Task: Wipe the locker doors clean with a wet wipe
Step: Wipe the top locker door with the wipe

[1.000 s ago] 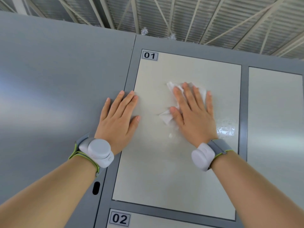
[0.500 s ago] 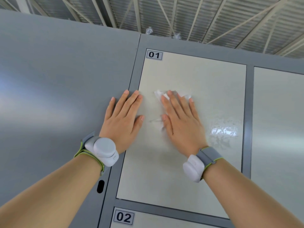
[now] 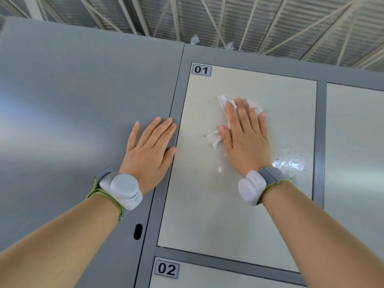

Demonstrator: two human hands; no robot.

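The locker door (image 3: 218,204) marked with the label "01" (image 3: 201,70) filled the middle of the view, pale cream inside a grey frame (image 3: 178,96). The right hand (image 3: 246,140) lay flat against the upper half of that door, its fingers (image 3: 242,113) straight and close together, gripping nothing. They only pressed the wet wipe (image 3: 215,139) against the panel. The wipe was crumpled white tissue, mostly hidden under the palm, with one corner showing above the fingertips and another bunched beside the thumb, toward the door's left edge. To the right of the hand, near the door's right edge, a wet patch (image 3: 291,161) glistened.

The left hand (image 3: 148,150) rested flat and spread on the grey side panel (image 3: 72,100) just left of the door. Its fingertips and thumb reached the frame, and it held nothing. Both wrists wore a white device on a grey strap – left (image 3: 122,189) and right (image 3: 251,187). A dark slot (image 3: 138,231) sat in the frame left of the door's lower half. Below the door was the label "02" (image 3: 166,269), and to its right stood a neighbouring door (image 3: 357,142).
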